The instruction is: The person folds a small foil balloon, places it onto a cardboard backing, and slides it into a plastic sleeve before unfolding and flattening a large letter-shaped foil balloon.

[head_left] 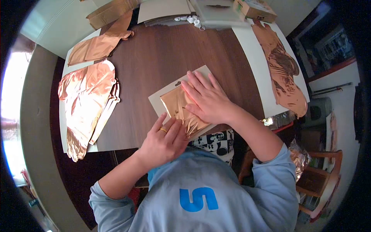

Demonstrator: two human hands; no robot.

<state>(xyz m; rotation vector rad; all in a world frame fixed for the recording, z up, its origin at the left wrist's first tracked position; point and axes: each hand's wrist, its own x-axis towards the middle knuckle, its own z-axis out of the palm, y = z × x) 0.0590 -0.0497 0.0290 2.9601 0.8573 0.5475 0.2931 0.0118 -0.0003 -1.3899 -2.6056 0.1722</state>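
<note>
On the table in front of me lies a light card (157,101) with a hang slot, turned at an angle. A folded rose-gold foil balloon (170,101) sits on it. My right hand (205,96) is spread flat over the foil and the card's right part, fingers apart. At the lower left edge my left hand (166,139), wearing a ring, has its fingers bent over the crumpled near end of the foil. Its thumb is hidden.
Flat foil balloons (87,89) are piled at the table's left edge. Another foil balloon (280,65) lies along the right edge. Behind are a cardboard box (112,13), a small carton (255,9) and white crumpled pieces (193,20). A wooden chair (332,170) stands at right.
</note>
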